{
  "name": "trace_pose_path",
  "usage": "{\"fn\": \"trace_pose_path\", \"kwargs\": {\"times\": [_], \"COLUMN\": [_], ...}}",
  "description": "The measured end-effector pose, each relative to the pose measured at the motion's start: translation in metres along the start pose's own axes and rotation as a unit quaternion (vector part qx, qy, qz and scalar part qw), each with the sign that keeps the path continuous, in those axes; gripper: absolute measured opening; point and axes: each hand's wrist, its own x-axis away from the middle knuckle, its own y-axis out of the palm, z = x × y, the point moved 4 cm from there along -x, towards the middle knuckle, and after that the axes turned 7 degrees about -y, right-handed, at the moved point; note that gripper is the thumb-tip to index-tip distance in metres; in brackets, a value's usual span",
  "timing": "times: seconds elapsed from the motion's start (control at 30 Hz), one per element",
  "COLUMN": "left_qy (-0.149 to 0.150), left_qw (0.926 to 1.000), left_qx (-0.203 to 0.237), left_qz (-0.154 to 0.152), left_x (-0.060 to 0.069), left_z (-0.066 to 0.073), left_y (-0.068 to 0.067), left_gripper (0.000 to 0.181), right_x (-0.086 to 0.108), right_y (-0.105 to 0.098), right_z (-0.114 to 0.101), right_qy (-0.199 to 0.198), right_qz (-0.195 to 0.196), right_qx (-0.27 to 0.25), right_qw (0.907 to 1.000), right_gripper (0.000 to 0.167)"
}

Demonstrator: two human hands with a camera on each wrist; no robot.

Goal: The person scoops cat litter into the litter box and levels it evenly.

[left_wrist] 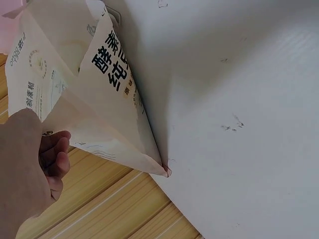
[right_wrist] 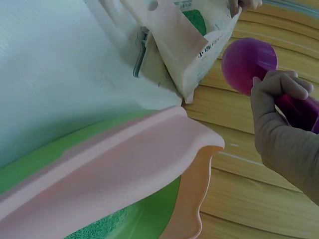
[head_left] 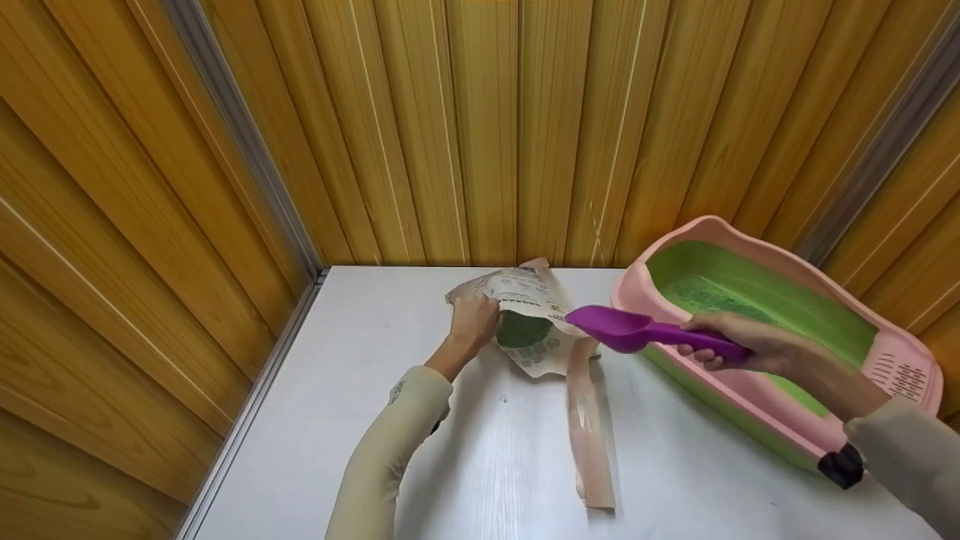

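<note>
My left hand [head_left: 474, 321] pinches the rim of an open paper-like bag [head_left: 525, 289] with dark printing. Green pellets [head_left: 523, 330] show inside its mouth. In the left wrist view the fingers curl over the bag's edge [left_wrist: 75, 119]. My right hand [head_left: 731, 339] grips the handle of a purple scoop [head_left: 619, 326], which hangs between the bag and the litter box. From the head view the scoop's bowl looks bare. A pink and green litter box [head_left: 757, 397] stands at the right, with green pellets [head_left: 720, 296] on its floor.
A torn-off bag strip [head_left: 592, 450] hangs from the bag's mouth and lies along the white table [head_left: 360, 330]. Ribbed wood-like panels [head_left: 480, 135] rise behind the table. The litter box has a black latch [head_left: 841, 466] at its near corner.
</note>
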Motion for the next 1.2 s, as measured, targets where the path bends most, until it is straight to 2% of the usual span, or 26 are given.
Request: {"fn": "trace_pose_path", "kwargs": {"times": [0.13, 0.27, 0.37, 0.47, 0.63, 0.73, 0.93, 1.07, 1.2], "left_qy": [-0.004, -0.003, -0.005, -0.007, -0.008, -0.003, 0.004, 0.006, 0.015], "left_qw": [0.9999, 0.9999, 0.9999, 0.9999, 0.9998, 0.9998, 0.9999, 1.0000, 0.9999], "left_qx": [-0.004, 0.003, 0.010, 0.010, 0.013, 0.013, 0.007, 0.002, 0.007], "left_qz": [-0.009, -0.009, -0.010, -0.003, -0.011, -0.018, -0.006, 0.002, -0.001], "left_x": [-0.003, -0.006, -0.007, -0.007, -0.006, -0.005, -0.003, -0.001, -0.001], "left_z": [-0.004, -0.006, -0.006, -0.006, -0.005, -0.004, -0.002, -0.002, -0.005], "left_y": [-0.002, -0.004, -0.005, -0.004, -0.003, -0.002, 0.002, 0.004, 0.005], "left_gripper": [0.026, 0.026, 0.028, 0.031, 0.033, 0.033, 0.035, 0.034, 0.035], "right_x": [-0.022, -0.053, -0.082, -0.113, -0.161, -0.182, -0.208, -0.220, -0.233], "right_y": [0.019, 0.038, 0.051, 0.067, 0.090, 0.093, 0.083, 0.081, 0.081], "right_z": [0.016, 0.036, 0.050, 0.063, 0.081, 0.086, 0.092, 0.099, 0.101], "right_qy": [0.046, 0.068, 0.057, 0.035, 0.010, -0.001, -0.020, -0.019, -0.011], "right_qz": [-0.007, 0.038, 0.063, 0.067, 0.121, 0.163, 0.237, 0.254, 0.231], "right_qx": [-0.010, -0.023, -0.045, -0.097, -0.199, -0.229, -0.226, -0.214, -0.222], "right_qw": [0.9989, 0.9967, 0.9954, 0.9924, 0.9724, 0.9597, 0.9448, 0.9432, 0.9474], "right_gripper": [0.029, 0.030, 0.028, 0.026, 0.027, 0.021, 0.014, 0.016, 0.017]}}
